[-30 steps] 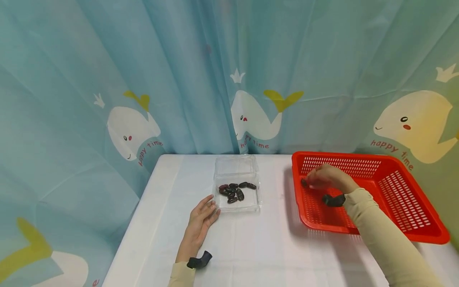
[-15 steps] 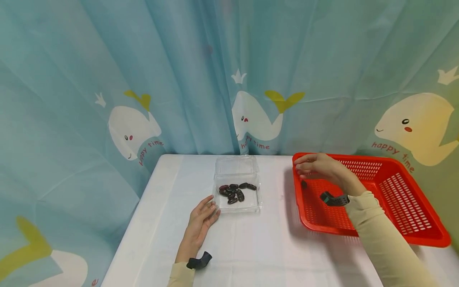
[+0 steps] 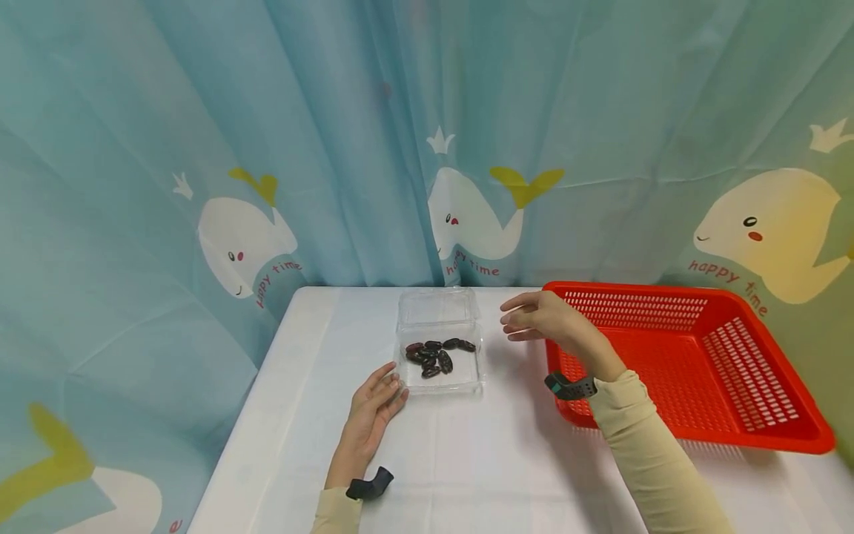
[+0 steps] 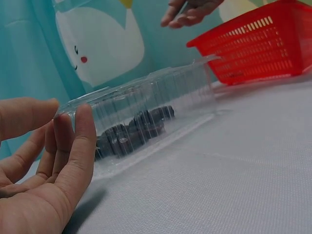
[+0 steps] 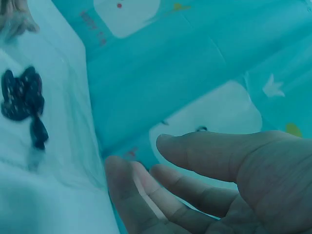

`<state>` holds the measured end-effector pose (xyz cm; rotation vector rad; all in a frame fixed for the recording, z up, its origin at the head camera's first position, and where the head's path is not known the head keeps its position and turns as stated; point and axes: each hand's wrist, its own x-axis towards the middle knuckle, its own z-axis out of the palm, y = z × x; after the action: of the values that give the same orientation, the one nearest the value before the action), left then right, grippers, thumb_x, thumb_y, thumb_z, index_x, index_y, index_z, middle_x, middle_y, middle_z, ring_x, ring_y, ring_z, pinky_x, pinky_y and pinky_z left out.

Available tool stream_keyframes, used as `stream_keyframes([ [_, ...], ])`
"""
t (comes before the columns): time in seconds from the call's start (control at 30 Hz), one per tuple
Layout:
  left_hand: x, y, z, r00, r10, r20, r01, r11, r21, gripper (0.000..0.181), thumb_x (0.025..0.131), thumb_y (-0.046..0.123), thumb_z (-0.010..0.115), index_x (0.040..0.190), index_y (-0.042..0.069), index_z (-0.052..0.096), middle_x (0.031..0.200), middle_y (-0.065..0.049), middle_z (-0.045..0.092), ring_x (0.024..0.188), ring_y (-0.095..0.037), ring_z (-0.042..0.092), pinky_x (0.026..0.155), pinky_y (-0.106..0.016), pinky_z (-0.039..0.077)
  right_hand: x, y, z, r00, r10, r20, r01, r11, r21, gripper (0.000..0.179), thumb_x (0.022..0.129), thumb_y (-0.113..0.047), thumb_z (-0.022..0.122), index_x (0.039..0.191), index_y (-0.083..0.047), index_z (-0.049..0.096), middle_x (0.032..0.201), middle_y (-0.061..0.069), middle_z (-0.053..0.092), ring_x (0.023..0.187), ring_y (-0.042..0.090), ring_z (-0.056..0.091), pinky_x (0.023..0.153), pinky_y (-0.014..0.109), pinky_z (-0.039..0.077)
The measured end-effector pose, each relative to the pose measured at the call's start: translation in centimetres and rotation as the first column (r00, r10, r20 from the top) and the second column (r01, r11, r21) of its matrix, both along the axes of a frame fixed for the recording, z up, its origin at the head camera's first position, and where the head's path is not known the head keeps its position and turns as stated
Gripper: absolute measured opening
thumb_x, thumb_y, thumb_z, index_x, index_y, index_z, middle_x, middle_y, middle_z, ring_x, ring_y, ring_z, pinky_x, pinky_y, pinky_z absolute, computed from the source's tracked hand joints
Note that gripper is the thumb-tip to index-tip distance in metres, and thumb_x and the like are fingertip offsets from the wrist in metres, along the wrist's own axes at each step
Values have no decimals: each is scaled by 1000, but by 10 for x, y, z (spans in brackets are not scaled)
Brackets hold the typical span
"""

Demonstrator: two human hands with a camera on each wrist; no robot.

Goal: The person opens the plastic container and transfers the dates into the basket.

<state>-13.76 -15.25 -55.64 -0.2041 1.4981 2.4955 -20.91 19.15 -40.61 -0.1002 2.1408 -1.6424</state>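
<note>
1. The right hand (image 3: 550, 319) was relaxed, its fingers loosely extended and the thumb apart from them. Compared with half a second earlier, it had moved left from inside the basket's rim to a position above the table, between basket and box.
2. The right forearm, in a cream long sleeve (image 3: 643, 430) with a black wristband (image 3: 567, 387), reached in across the basket's near left corner.
3. The left hand (image 3: 373, 400) had kept its position. Its fingers were slightly bent and relaxed, touching the box at its near left corner.
4. The hinged clear plastic box (image 3: 465, 367) had not shifted; its lid lay folded back. Dark brown, glossy, oval dates (image 3: 428, 362) lay clustered on its floor.
5. The red perforated plastic basket (image 3: 674, 374) stood at the right. A date seen earlier by its left wall was now hidden behind the arm.
6. The white cloth-covered table (image 3: 460, 460) supported both containers.
7. A blue-green curtain (image 3: 360, 148) printed with white whales (image 3: 474, 222) hung behind the table.
</note>
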Motion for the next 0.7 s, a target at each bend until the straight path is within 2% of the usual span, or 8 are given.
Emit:
stream_keyframes([
  [0.13, 0, -1, 1, 1000, 0, 4, 0, 1000, 0, 56, 103, -3, 56, 156, -3, 37, 116, 0, 56, 101, -7, 61, 101, -29, 60, 3, -22, -10, 1000, 5, 19, -5, 1000, -18, 44, 102, -5, 61, 141, 13, 52, 126, 26, 69, 108, 31, 73, 101, 46, 61],
  [0.37, 0, -1, 0, 1000, -18, -20, 18, 1000, -9, 57, 104, 0, 57, 156, -4, 35, 116, 2, 57, 102, -6, 61, 102, -28, 60, 4, -56, -28, 999, 6, 46, -6, 1000, 0, 42, 99, -5, 63, 136, 14, 56, 117, 27, 72, 107, 38, 74, 98, 46, 62],
  [0.57, 1, -1, 0, 1000, -1, 1, 1, 1000, 3, 56, 103, -1, 58, 156, -3, 38, 115, 0, 56, 101, -7, 60, 101, -28, 60, 3, -77, -42, 997, -11, 71, 12, 1000, -18, 44, 96, -3, 66, 135, 17, 56, 120, 31, 70, 103, 35, 75, 96, 45, 63],
  [0.7, 1, -1, 1, 1000, 0, 14, -1, 1000, 11, 56, 103, -2, 58, 156, -2, 38, 116, -1, 56, 101, -8, 60, 102, -29, 60, 1, -89, -50, 997, -29, 70, 26, 999, 47, 42, 95, -3, 67, 131, 16, 60, 114, 26, 71, 95, 30, 76, 95, 43, 64],
])
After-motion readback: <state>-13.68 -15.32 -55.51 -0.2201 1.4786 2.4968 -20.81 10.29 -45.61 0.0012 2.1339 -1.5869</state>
